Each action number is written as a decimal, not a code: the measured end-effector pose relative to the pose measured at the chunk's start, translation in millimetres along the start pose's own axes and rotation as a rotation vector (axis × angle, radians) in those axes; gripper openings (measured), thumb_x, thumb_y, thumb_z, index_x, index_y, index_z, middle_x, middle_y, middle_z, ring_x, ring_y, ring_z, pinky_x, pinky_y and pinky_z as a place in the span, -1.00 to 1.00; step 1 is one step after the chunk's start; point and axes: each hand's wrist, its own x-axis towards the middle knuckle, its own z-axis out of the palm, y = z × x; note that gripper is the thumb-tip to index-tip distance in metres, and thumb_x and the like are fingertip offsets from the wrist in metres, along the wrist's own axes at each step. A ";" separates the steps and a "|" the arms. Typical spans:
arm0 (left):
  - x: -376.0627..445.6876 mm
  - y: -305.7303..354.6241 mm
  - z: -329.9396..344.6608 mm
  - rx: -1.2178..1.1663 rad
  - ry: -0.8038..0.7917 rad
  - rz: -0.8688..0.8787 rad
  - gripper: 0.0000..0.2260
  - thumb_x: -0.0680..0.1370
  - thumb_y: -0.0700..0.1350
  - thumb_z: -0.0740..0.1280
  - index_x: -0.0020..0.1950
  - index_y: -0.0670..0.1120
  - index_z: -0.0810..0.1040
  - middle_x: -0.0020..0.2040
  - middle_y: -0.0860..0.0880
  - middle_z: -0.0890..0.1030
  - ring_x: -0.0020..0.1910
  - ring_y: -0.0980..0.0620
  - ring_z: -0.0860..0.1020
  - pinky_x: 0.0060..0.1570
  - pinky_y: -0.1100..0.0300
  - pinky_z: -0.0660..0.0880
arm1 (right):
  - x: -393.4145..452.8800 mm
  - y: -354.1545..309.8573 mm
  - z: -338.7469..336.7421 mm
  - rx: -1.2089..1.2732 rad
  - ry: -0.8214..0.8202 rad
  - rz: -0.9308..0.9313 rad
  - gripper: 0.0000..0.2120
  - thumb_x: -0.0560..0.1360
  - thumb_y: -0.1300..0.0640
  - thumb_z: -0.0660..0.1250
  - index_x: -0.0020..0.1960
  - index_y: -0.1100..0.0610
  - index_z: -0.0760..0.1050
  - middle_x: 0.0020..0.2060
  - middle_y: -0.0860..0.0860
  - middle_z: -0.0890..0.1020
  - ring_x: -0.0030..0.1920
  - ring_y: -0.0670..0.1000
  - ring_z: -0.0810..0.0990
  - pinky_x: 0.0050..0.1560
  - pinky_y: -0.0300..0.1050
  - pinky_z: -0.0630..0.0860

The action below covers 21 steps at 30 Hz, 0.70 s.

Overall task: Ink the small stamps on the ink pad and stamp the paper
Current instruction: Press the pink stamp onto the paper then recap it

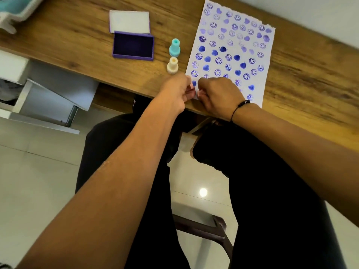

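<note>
The white paper [231, 53] lies on the wooden desk [303, 74], covered with purple smiley and heart prints. My left hand [177, 92] and my right hand [218, 96] meet at its near left corner, fingers curled and pinched on the paper's edge, which they mostly hide. To the left of the paper stand two small stamps, untouched: a teal stamp [174, 47] and a cream stamp [172, 65]. Further left, the open purple ink pad [133, 46] has its white lid [129, 21] lying behind it.
An open white drawer unit [48, 98] sits at the left, below the desk edge. A white and teal tray [17, 8] is at the far left corner of the desk. My legs in black trousers and a chair frame [209, 228] are below.
</note>
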 end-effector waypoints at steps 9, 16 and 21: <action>0.3 1.7 -3.6 0.000 -0.030 -0.012 -0.79 0.57 -0.31 0.13 -0.25 -0.16 0.40 -0.30 -0.08 0.48 -0.34 0.09 0.46 -0.43 0.35 0.49 | 4.2 3.9 -2.8 -0.048 -0.070 -0.092 -0.83 0.52 0.16 0.12 0.02 0.24 0.38 -0.13 0.27 0.56 -0.24 0.19 0.40 -0.28 0.00 0.32; -4.8 1.8 -4.0 0.016 -0.025 -0.010 -0.79 0.58 -0.28 0.14 -0.25 -0.15 0.40 -0.30 -0.08 0.48 -0.34 0.09 0.46 -0.52 0.37 0.48 | 3.5 3.2 -3.1 -0.049 -0.072 -0.072 -0.85 0.50 0.20 0.12 0.01 0.23 0.38 -0.13 0.27 0.57 -0.22 0.23 0.44 -0.26 0.05 0.37; -8.2 0.2 -6.6 -0.009 -0.050 0.004 -0.79 0.59 -0.28 0.13 -0.24 -0.17 0.40 -0.29 -0.09 0.49 -0.32 0.08 0.47 -0.35 0.33 0.49 | 3.2 1.4 -7.7 -0.058 -0.101 -0.056 -0.84 0.52 0.20 0.12 0.04 0.25 0.39 -0.12 0.28 0.57 -0.24 0.13 0.34 -0.26 -0.04 0.27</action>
